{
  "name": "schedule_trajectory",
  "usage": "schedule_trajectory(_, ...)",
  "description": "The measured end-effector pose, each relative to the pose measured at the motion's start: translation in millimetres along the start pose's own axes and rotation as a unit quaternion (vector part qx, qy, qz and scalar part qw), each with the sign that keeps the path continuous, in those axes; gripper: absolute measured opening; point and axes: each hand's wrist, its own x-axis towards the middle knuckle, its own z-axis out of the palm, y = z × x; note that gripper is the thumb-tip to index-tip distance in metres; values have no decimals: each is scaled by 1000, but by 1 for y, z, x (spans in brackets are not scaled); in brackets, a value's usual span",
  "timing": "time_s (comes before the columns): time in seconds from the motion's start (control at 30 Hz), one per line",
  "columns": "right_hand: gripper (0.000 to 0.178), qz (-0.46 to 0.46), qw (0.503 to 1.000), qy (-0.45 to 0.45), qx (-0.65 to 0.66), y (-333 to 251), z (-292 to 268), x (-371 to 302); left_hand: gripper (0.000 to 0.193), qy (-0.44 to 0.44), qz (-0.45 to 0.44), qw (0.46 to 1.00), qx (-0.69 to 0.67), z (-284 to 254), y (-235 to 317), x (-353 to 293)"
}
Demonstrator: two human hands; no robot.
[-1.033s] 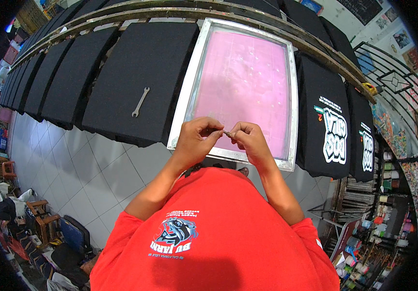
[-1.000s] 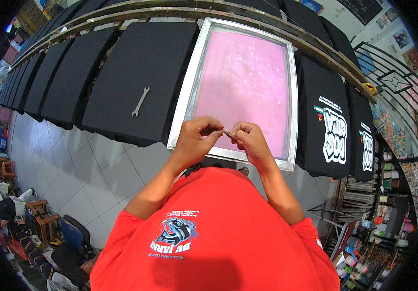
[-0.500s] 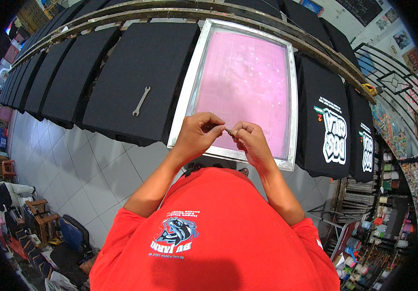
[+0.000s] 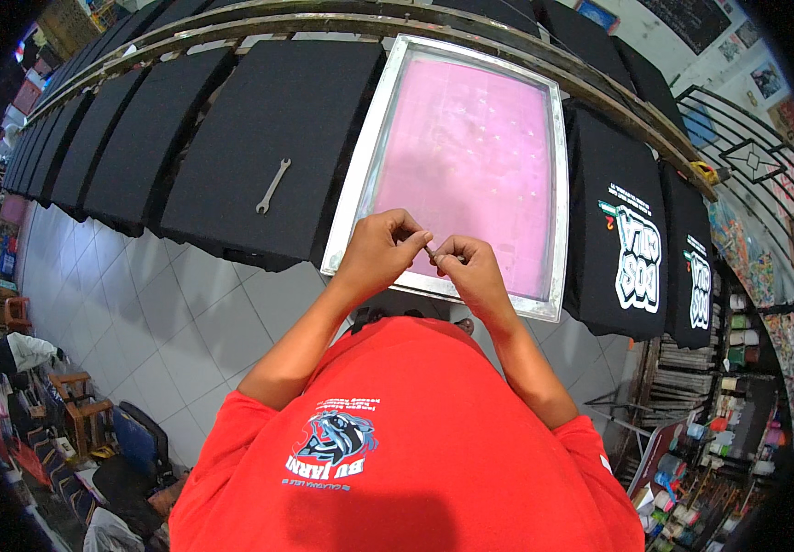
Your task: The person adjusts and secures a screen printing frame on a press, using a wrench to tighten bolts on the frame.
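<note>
Pinching a small, dark piece from both sides, you have the fingertips of your left hand at its upper end and those of your right hand at its lower end; it is too small to tell exactly what it is. The piece is in front of you, above the near part of a silver-rimmed frame filled with a pink sheet. Left of the frame, an open-ended wrench lies at a slant on a wide black-covered board, well apart from your hands. Right of the frame is a black shirt with a white print, another beside it. A long rail runs along the far side. Below are pale floor tiles and your red shirt; a blue-backed chair stands at lower left.
</note>
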Motion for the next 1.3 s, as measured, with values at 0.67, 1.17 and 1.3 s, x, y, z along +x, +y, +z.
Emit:
schedule_trajectory(0.67, 9, 137, 965, -38, 221, 5, -5, -15, 10, -51, 20, 988, -143, 13, -1, -8)
schedule_trajectory(1.17, 25, 109, 978, -67, 163, 16, -50, -34, 25, -34, 36, 987, -154, 65, -9, -27)
schedule_trajectory(1.3, 22, -13, 998, -25, 50, 23, -56, -38, 20, 31, 24, 963, -268, 86, -1, -31)
